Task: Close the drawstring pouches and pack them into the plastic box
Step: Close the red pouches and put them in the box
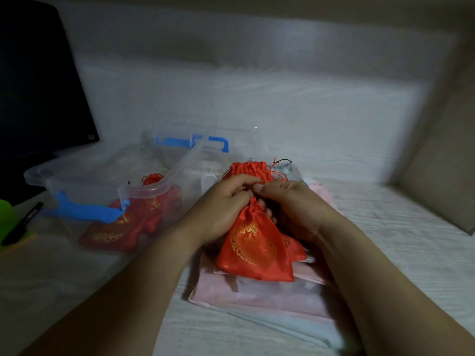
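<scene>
The pouch (254,247) is pinched at its neck by the left hand (221,209) and right hand (295,204), beside the box (154,187) (others (151,201) lie inside). The neck should be cinched evenly until no gap is left.

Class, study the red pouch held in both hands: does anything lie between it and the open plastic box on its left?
Nothing visible does. The left hand and right hand grip the red pouch at its neck; the plastic box stands open to its left. Only the box's own near wall must be lifted over.
</scene>
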